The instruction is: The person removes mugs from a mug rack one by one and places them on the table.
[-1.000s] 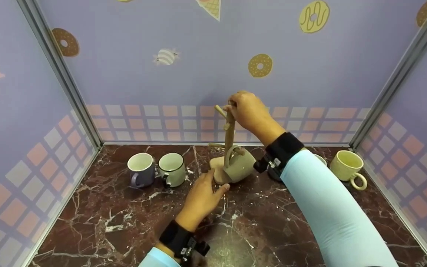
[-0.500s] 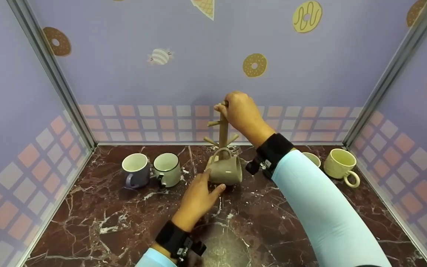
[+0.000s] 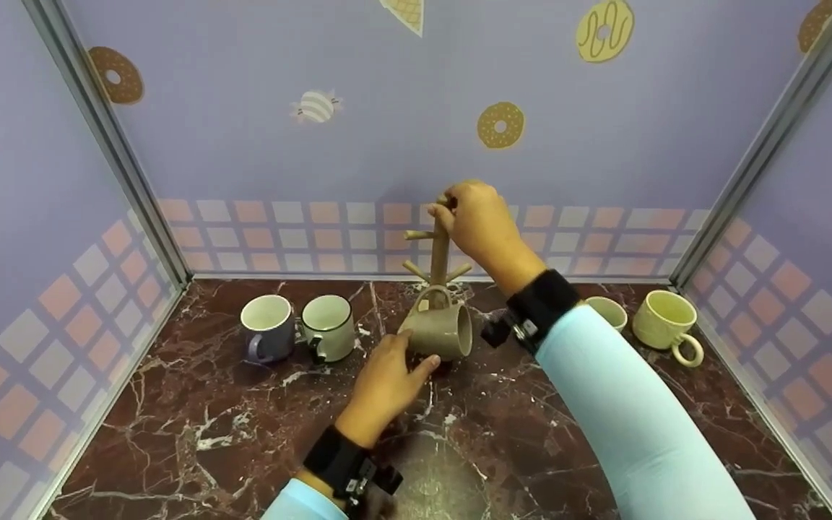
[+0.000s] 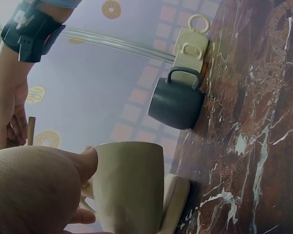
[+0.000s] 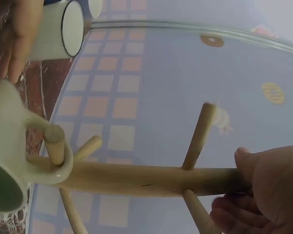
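Note:
A wooden mug tree stands near the back wall. On one of its lower pegs a grey-green mug hangs by its handle, tipped sideways with its mouth to the right. My right hand grips the top of the post, and the right wrist view shows its thumb against the wood. Low at the mug's left side, my left hand lies with its thumb spread from the fingers. Whether its fingers touch the mug or the base behind it cannot be told.
A dark blue-purple mug and a white mug with black rim stand left on the marble table. At the right are a pale green mug, a yellow mug and a dark mug. Patterned walls enclose the table.
The mug tree has turned under my right hand, bringing the mug round to the front with its mouth to the right. My left hand stays low beside it. The last half second shows little movement.

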`<state>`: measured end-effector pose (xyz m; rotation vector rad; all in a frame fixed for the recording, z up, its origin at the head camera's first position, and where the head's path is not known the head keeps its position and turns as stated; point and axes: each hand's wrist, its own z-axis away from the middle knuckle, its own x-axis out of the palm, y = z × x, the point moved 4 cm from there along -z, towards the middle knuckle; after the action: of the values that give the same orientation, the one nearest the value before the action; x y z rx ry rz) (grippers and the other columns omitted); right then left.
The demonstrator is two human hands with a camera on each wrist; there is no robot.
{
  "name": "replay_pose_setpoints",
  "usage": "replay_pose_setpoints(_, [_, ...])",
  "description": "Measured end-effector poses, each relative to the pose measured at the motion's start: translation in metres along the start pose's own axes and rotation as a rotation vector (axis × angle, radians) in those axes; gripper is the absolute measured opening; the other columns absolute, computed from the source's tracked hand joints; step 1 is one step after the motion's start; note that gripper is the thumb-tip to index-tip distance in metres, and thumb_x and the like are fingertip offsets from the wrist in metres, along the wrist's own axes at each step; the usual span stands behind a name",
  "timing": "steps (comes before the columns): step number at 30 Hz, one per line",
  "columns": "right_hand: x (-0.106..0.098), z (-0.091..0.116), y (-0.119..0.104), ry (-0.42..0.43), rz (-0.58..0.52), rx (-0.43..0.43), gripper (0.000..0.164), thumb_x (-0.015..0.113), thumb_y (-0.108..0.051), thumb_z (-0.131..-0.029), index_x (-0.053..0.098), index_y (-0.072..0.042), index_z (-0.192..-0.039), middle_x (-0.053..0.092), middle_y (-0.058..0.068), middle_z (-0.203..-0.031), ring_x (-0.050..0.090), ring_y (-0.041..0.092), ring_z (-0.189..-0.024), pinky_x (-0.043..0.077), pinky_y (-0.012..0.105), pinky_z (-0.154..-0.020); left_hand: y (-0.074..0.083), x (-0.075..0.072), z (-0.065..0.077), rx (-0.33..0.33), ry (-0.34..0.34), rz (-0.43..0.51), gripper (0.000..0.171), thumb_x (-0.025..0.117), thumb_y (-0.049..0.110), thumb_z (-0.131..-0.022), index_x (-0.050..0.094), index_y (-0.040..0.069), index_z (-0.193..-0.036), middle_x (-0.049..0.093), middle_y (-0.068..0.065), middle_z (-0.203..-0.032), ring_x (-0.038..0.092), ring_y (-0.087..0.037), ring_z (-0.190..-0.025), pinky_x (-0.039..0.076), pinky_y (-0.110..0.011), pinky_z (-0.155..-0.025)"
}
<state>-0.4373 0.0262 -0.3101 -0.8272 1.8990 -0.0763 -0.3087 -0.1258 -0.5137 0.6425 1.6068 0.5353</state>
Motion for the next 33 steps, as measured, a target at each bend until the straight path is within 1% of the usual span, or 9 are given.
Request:
replay_pose_setpoints(3, [-0.006,0.011,0.002,0.037,0.010,-0.021,0.039,0.079,-0.032,-0.109,0.080,0.002,-0.128,0.075,0.021,-0.124,0.073,0.037,-0.113,0.065,0.049,-0.102,0.002,-0.003,0.000,0.004,0.013,0.002,0.074,0.075,0.051,-0.108,0.060,0.000,-0.159,0.063,-0.028,-0.156,0.063,-0.047,-0.144,0.053,-0.065,-0.123])
replay_pose_setpoints(5, [-0.010,0.021,0.005,0.075,0.027,-0.062,0.040,0.079,-0.029,-0.109,0.078,0.004,-0.130,0.075,0.022,-0.125,0.072,0.041,-0.116,0.063,0.052,-0.106,0.003,-0.005,0.001,0.010,0.022,0.002,0.070,0.074,0.051,-0.108,0.064,0.000,-0.155,0.063,-0.028,-0.155,0.063,-0.047,-0.144,0.053,-0.066,-0.123])
replay_pose_setpoints(7, [-0.013,0.032,0.008,0.123,0.045,-0.120,0.037,0.078,-0.026,-0.108,0.078,0.006,-0.127,0.074,0.022,-0.122,0.072,0.042,-0.115,0.062,0.053,-0.107,0.004,-0.007,0.003,0.018,0.029,-0.008,0.066,0.074,0.050,-0.109,0.066,0.002,-0.153,0.064,-0.027,-0.155,0.063,-0.048,-0.144,0.054,-0.066,-0.122])
replay_pose_setpoints(10, [-0.016,0.050,0.015,0.205,0.085,-0.208,0.026,0.076,-0.021,-0.107,0.080,0.004,-0.114,0.075,0.020,-0.111,0.072,0.042,-0.105,0.063,0.056,-0.103,0.006,-0.010,0.005,0.027,0.039,-0.036,0.061,0.075,0.047,-0.108,0.069,0.003,-0.150,0.065,-0.025,-0.152,0.063,-0.046,-0.142,0.056,-0.066,-0.119])
replay_pose_setpoints(14, [-0.014,0.075,0.033,0.240,0.104,-0.241,0.021,0.077,-0.021,-0.107,0.080,0.000,-0.106,0.076,0.016,-0.106,0.072,0.038,-0.096,0.064,0.056,-0.096,0.008,-0.009,0.005,0.025,0.039,-0.059,0.061,0.078,0.044,-0.106,0.069,0.002,-0.150,0.064,-0.023,-0.150,0.063,-0.044,-0.140,0.057,-0.064,-0.117])
replay_pose_setpoints(18, [0.001,0.100,0.054,0.162,0.084,-0.205,0.022,0.077,-0.022,-0.108,0.079,-0.001,-0.109,0.078,0.016,-0.109,0.075,0.037,-0.099,0.067,0.051,-0.097,0.008,-0.007,0.006,0.019,0.021,-0.073,0.063,0.078,0.044,-0.106,0.067,0.002,-0.152,0.063,-0.023,-0.152,0.061,-0.043,-0.142,0.056,-0.064,-0.118])
replay_pose_setpoints(23, [0.026,0.123,0.074,0.052,0.051,-0.112,0.035,0.081,-0.034,-0.106,0.079,-0.003,-0.121,0.079,0.015,-0.121,0.078,0.037,-0.111,0.068,0.051,-0.103,0.010,-0.011,0.006,0.024,0.018,-0.164,0.064,0.079,0.044,-0.105,0.066,0.003,-0.153,0.064,-0.023,-0.153,0.063,-0.042,-0.143,0.056,-0.064,-0.120])
replay_pose_setpoints(27, [0.051,0.134,0.086,-0.056,0.004,-0.037,0.058,0.081,-0.050,-0.104,0.074,-0.007,-0.142,0.075,0.017,-0.142,0.073,0.041,-0.133,0.060,0.059,-0.118,0.015,-0.016,0.007,0.048,0.021,-0.194,0.065,0.079,0.045,-0.105,0.066,0.003,-0.154,0.066,-0.023,-0.151,0.064,-0.042,-0.141,0.056,-0.063,-0.119])
replay_pose_setpoints(33, [0.082,0.149,0.102,-0.209,-0.028,0.040,0.098,0.084,-0.069,-0.094,0.054,-0.013,-0.169,0.060,0.017,-0.168,0.060,0.043,-0.152,0.052,0.063,-0.126,0.023,-0.022,0.010,0.085,0.054,-0.145,0.066,0.079,0.044,-0.105,0.064,0.005,-0.157,0.067,-0.021,-0.151,0.065,-0.041,-0.141,0.056,-0.062,-0.121])
